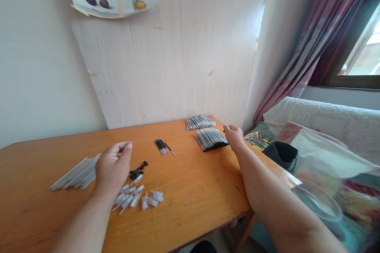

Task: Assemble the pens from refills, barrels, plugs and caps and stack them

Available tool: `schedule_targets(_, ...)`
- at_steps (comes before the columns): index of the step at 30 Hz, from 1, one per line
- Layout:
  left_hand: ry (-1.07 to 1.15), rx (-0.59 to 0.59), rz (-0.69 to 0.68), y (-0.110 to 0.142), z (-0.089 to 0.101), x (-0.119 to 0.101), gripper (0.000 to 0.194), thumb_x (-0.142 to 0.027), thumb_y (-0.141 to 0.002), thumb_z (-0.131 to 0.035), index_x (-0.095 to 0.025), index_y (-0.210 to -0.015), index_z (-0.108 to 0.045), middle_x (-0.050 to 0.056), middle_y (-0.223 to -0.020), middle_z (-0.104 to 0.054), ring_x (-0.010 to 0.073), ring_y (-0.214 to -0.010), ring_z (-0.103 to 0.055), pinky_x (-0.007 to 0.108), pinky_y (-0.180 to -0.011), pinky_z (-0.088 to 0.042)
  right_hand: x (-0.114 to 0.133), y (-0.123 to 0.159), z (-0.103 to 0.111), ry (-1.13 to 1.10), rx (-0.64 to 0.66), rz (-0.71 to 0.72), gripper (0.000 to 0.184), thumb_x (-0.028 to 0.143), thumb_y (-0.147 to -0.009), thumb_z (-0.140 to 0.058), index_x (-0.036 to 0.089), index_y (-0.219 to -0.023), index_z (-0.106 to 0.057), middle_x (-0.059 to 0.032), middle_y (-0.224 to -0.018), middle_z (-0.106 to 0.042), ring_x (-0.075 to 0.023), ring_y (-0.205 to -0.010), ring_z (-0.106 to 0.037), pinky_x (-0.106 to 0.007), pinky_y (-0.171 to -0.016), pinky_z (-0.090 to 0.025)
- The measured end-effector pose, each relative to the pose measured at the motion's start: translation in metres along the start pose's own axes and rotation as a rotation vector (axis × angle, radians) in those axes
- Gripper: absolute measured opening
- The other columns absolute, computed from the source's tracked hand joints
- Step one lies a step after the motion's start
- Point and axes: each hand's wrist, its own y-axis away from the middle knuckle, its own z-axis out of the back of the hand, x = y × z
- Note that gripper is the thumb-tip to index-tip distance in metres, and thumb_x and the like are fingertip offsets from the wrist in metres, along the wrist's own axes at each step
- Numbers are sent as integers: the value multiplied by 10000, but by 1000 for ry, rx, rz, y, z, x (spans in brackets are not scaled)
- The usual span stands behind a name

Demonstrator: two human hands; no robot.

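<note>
My left hand (pixel 113 166) is raised over the table, thumb and index finger pinched together; anything between them is too small to make out. Behind it lies a pile of long whitish translucent tubes (pixel 75 174). Small black pieces (pixel 136 172) and short clear plastic pieces (pixel 129 196) are scattered beside it. My right hand (pixel 234 136) is closed near the table's right edge, its grip hidden. Close by it lies a row of slim clear tubes with black ends (pixel 210 139), with a second row (pixel 200 122) behind. Several thin black-and-clear sticks (pixel 161 146) lie mid-table.
The orange-brown wooden table (pixel 190 189) meets a pale board (pixel 178 55) at the back. Right of the table are a dark open container (pixel 280 155), a clear plastic bowl (pixel 319 199) and bags. A pink curtain (pixel 311 27) hangs by the window.
</note>
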Motion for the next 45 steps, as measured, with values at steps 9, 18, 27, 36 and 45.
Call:
schedule_targets(9, 48, -19, 39, 0, 0, 3, 343, -479, -823, -545, -197, -954, -689, 43, -929, -725, 205, -846, -661, 326, -825, -500, -6, 0, -3, 3, -34, 13, 494, 492, -876, -360, 157, -726, -691, -81, -645, -666, -188, -632, -580, -251, -532, -348)
schedule_targets(18, 136, -39, 113, -2, -3, 3, 352, -475, -808, -556, -184, -949, -696, 46, -906, -726, 199, -846, -662, 315, -808, -502, 15, 19, 2, 150, -146, 148, 501, 478, -953, -318, 170, -782, -674, -107, -811, -694, -185, -764, -573, -250, -599, -315)
schedule_targets(27, 281, -77, 196, -3, -9, 10, 394, -500, -775, -586, -159, -936, -701, 50, -881, -725, 199, -847, -648, 296, -791, -490, 44, 53, -11, 106, -177, 454, 449, 454, -951, -340, 187, -640, -524, -10, -598, -539, -121, -577, -409, -251, -564, -247)
schedule_targets(36, 445, -127, 259, -3, -13, 8, 337, -446, -752, -629, -154, -902, -706, 32, -840, -718, 172, -790, -634, 263, -757, -472, 88, 87, -31, 45, 191, 510, 283, 375, -849, -455, 176, -684, -573, 0, -611, -549, -125, -602, -465, -229, -543, -280)
schedule_targets(45, 537, -153, 306, -2, -14, 5, 283, -403, -736, -649, -150, -853, -701, 16, -774, -694, 157, -751, -608, 252, -729, -457, 122, 122, -77, 170, 608, 356, 135, 197, -692, -601, 132, -743, -707, -24, -592, -630, -115, -534, -544, -202, -490, -322)
